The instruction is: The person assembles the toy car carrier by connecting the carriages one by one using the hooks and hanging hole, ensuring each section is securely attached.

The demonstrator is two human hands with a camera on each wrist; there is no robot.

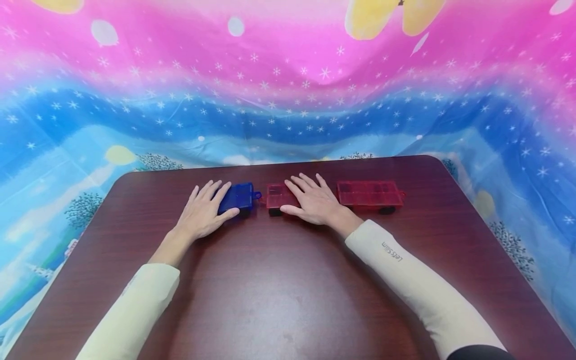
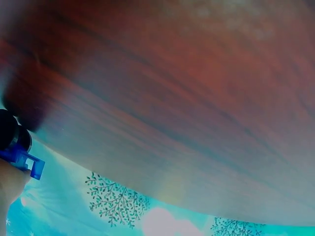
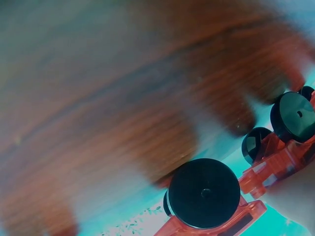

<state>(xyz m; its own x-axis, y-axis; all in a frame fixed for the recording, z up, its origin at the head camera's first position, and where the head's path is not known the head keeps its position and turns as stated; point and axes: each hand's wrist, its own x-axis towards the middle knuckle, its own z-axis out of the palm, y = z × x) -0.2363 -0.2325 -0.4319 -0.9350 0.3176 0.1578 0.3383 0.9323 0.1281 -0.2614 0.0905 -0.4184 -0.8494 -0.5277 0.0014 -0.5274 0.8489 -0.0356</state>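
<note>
In the head view, my left hand [image 1: 203,212] lies at the left end of a blue toy train car [image 1: 243,196], straight fingers over it and thumb along its near side. The blue hook end and black wheels show at the edge of the left wrist view. My right hand [image 1: 315,201], fingers spread and straight, rests over a red toy train car [image 1: 275,195] and hides much of it. Right of that hand stands another, longer red car [image 1: 371,193]. Black wheels [image 3: 204,193] and red undersides fill the lower right of the right wrist view.
The cars stand in a row near the far edge of a dark wooden table [image 1: 279,280]. A short gap separates the blue car from the middle red one. Behind the table hangs a pink and blue patterned cloth [image 1: 270,100].
</note>
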